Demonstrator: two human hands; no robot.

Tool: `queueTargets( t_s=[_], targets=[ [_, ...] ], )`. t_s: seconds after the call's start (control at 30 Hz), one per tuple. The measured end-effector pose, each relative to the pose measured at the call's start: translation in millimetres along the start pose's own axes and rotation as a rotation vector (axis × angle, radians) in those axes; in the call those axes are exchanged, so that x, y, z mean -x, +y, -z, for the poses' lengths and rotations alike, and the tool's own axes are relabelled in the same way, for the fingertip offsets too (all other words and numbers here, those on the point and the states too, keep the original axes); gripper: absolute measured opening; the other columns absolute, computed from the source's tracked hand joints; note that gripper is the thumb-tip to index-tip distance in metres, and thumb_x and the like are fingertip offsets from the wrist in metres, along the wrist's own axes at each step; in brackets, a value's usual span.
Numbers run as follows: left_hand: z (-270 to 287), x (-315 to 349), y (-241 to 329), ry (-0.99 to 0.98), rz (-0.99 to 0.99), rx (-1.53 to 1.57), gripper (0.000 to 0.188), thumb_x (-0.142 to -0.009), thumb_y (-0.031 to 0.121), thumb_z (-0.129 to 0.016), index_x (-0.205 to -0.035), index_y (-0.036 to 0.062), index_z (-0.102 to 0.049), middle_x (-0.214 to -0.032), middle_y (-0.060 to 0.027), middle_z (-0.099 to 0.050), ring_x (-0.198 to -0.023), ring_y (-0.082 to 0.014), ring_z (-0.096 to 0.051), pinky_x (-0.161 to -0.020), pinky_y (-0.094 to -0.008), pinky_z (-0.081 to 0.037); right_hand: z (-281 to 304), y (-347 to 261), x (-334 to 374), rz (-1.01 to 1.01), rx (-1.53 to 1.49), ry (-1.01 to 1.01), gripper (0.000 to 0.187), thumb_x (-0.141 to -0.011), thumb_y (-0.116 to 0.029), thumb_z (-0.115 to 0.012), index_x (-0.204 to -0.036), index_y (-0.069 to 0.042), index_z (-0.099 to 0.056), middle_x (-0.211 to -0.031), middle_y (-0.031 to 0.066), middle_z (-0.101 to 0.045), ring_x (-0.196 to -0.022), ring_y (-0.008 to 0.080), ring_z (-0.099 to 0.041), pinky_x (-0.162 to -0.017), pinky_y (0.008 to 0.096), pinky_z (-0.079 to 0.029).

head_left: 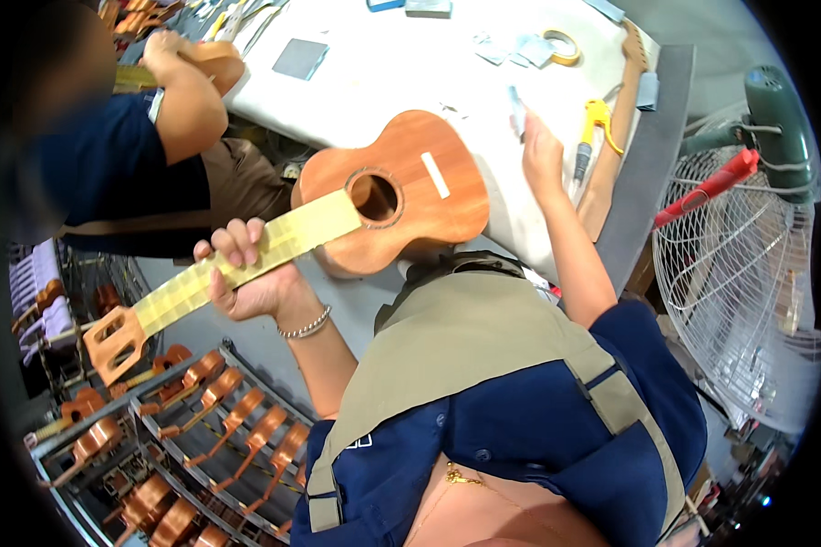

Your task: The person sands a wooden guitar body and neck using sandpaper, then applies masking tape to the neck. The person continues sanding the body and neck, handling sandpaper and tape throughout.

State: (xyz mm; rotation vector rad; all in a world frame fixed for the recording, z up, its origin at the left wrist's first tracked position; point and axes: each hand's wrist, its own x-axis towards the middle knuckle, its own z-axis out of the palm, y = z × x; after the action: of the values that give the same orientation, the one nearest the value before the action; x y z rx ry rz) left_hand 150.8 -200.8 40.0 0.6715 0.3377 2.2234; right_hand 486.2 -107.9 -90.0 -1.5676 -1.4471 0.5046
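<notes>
A brown wooden ukulele point(447, 214) lies face up across my lap at the table's near edge, its headstock to the left. Yellow tape point(315, 223) covers its fretboard, and a pale strip point(435, 175) marks the top beyond the sound hole. My left hand point(260, 283) is wrapped round the neck, fingertips over the taped face. Over the white table point(383, 73), my right hand point(543, 159) is closed on a thin, pale blue-grey strip point(517, 111); its exact kind is unclear. Beside that hand lies a yellow-and-grey hand tool point(593, 132).
A tape roll point(564, 47) and blue-grey sheets point(520, 50) are at the back. A loose wooden neck point(611, 137) lies along the right edge, near a caged fan point(734, 273). At left a co-worker point(146, 164) handles another instrument; racks of ukuleles point(219, 392) stand lower left.
</notes>
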Motion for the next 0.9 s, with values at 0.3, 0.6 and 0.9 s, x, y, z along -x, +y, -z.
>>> queueTargets(
  t_s=[0.3,0.6,0.9],
  targets=[
    [45.8,6.6,-9.7,0.396,-0.064,-0.159,0.027,-0.078,0.038,-0.049,-0.076,0.0117,-0.052,-0.055,-0.0015,-0.040,-0.053,-0.0156,-0.042,-0.067,-0.0341,-0.046,-22.4,-77.6,79.3,0.804,0.038,-0.521,0.078,-0.059,-0.022,-0.078,-0.129,-0.007,-0.045,-0.123,0.0146,-0.052,-0.114,0.0302,-0.050,-0.099,0.0505,-0.037],
    [97.2,31.7,3.3,0.616,-0.075,-0.017,0.025,-0.075,0.037,-0.050,-0.071,0.0124,-0.047,-0.054,-0.0004,-0.038,-0.051,-0.0147,-0.040,-0.066,-0.0312,-0.044,-31.8,-79.4,81.9,0.780,0.059,-0.724,0.072,-0.059,-0.009,-0.077,-0.124,-0.006,-0.046,-0.129,0.0138,-0.048,-0.121,0.0335,-0.045,-0.101,0.0510,-0.034],
    [94.5,33.4,5.2,0.593,-0.047,-0.043,0.023,-0.072,0.036,-0.052,-0.070,0.0135,-0.046,-0.055,-0.0001,-0.038,-0.052,-0.0144,-0.041,-0.067,-0.0303,-0.044,-49.2,-76.3,56.7,0.906,-0.099,-0.856,0.069,-0.068,-0.019,-0.073,-0.128,-0.005,-0.043,-0.136,0.0146,-0.040,-0.124,0.0327,-0.041,-0.099,0.0435,-0.037]
  ],
)
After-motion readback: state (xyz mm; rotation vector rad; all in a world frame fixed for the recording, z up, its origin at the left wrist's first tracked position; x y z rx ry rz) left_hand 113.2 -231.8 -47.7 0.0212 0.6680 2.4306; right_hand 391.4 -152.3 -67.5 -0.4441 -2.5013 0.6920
